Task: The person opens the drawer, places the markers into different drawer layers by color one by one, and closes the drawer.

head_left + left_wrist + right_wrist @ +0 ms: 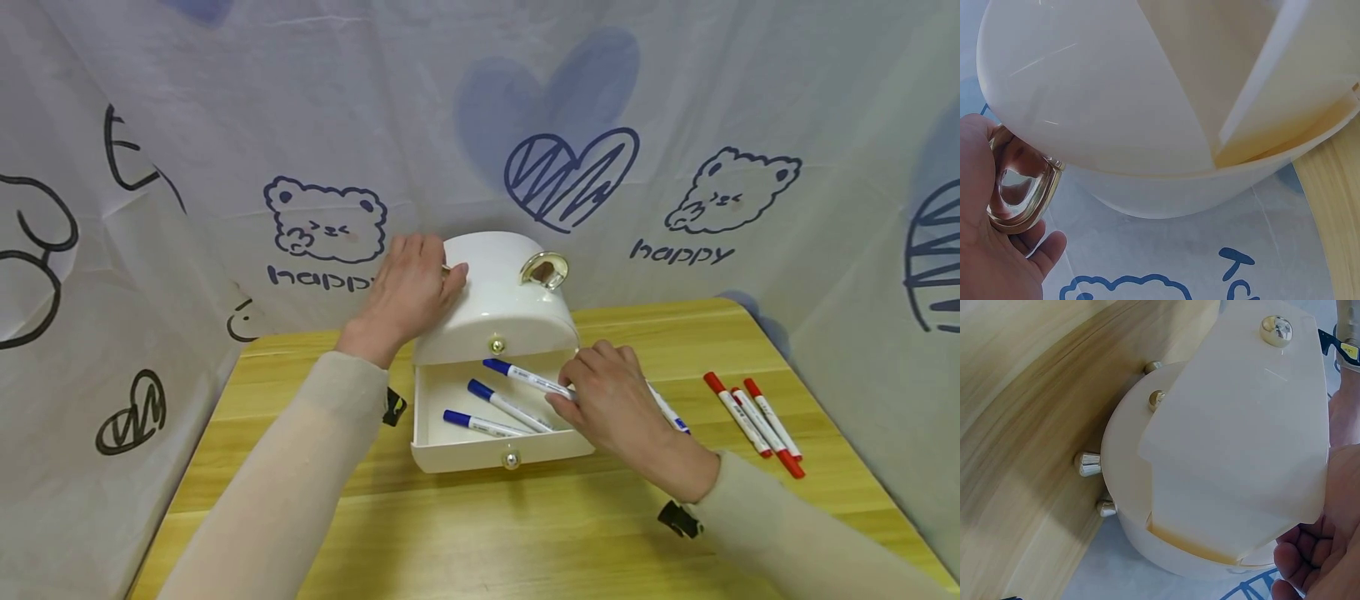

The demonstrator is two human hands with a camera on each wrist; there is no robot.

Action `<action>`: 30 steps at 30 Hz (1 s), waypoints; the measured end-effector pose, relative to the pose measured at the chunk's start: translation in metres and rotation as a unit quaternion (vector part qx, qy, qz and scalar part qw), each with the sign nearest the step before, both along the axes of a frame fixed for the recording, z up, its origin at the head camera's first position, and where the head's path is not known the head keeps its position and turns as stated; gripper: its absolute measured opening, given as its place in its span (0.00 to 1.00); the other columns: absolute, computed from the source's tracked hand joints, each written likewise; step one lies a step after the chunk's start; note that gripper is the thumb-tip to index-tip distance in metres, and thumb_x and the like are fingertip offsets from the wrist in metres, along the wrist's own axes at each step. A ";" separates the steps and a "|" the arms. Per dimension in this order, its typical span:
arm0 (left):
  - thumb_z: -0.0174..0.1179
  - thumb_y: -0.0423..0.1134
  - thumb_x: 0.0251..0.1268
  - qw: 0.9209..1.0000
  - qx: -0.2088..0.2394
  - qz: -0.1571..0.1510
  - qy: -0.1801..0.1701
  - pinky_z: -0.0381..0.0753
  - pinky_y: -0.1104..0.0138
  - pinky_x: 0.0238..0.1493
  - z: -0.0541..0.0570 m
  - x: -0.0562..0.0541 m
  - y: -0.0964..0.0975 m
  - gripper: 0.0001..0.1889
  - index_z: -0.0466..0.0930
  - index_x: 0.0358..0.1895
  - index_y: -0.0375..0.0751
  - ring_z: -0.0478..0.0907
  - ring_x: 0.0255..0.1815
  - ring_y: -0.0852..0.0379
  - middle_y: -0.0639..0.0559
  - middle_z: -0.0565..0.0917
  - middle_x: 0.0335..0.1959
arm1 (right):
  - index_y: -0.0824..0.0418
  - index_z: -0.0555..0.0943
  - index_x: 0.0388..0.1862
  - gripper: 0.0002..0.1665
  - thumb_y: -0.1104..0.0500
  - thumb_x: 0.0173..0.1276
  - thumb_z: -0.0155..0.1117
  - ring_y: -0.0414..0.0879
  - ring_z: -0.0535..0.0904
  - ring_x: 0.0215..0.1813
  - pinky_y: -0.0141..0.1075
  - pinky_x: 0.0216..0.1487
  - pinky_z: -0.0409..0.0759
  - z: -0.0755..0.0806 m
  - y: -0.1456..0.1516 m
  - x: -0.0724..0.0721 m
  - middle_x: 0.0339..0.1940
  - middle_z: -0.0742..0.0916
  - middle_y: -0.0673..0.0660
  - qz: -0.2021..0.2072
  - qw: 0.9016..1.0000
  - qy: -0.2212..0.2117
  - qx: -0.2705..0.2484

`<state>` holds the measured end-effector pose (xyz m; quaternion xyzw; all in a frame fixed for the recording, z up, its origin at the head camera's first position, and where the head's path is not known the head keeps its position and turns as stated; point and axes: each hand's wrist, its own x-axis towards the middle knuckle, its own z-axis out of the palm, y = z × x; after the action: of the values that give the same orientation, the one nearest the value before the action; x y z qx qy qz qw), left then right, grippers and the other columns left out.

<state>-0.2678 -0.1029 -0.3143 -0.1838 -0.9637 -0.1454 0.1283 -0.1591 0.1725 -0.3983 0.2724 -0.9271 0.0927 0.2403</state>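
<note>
On the table stands a white rounded box [491, 292] with gold ear-shaped pieces and a pulled-out drawer [465, 457]. My left hand [411, 287] is on the box's upper left; in the left wrist view its fingers curl round a gold ear [1025, 187]. Over the drawer's right side, my right hand [611, 400] pinches a blue-capped marker [532, 380], its cap pointing left. Two more blue-capped markers, one [512, 407] behind the other [483, 423], lie in the drawer. The right wrist view shows curled fingers [1307, 553] beside the drawer; the held marker is hidden there.
Another blue marker [670, 408] lies on the table, partly behind my right hand. Further right are three red markers [738, 414]. A gold knob [512, 459] juts from the drawer front. Printed cloth [450, 125] hangs behind the table [465, 533].
</note>
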 end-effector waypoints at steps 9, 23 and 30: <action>0.48 0.54 0.84 1.000 0.002 0.006 -0.006 0.66 0.54 0.56 0.000 0.000 0.000 0.18 0.68 0.46 0.40 0.63 0.52 0.44 0.44 0.70 0.43 | 0.61 0.85 0.34 0.17 0.50 0.63 0.82 0.55 0.78 0.41 0.46 0.44 0.70 -0.001 -0.001 -0.001 0.32 0.86 0.56 0.000 1.000 0.004 -0.007; 0.49 0.54 0.84 1.000 0.005 0.005 -0.005 0.66 0.53 0.56 0.000 0.000 0.000 0.18 0.69 0.46 0.40 0.64 0.52 0.43 0.44 0.71 0.42 | 0.64 0.80 0.40 0.23 0.48 0.64 0.80 0.57 0.74 0.41 0.46 0.43 0.69 -0.007 0.002 -0.001 0.35 0.82 0.59 0.007 0.999 0.046 -0.022; 0.48 0.54 0.84 1.000 0.003 0.005 -0.006 0.65 0.54 0.56 0.000 0.000 0.000 0.18 0.68 0.45 0.40 0.63 0.51 0.43 0.44 0.70 0.42 | 0.64 0.80 0.41 0.23 0.47 0.64 0.76 0.58 0.75 0.41 0.45 0.40 0.66 -0.009 0.003 -0.001 0.36 0.82 0.60 0.013 0.996 0.080 -0.023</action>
<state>-0.2679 -0.1029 -0.3145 -0.1781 -0.9647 -0.1491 0.1237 -0.1601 0.1756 -0.4077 0.2856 -0.8988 0.0953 0.3186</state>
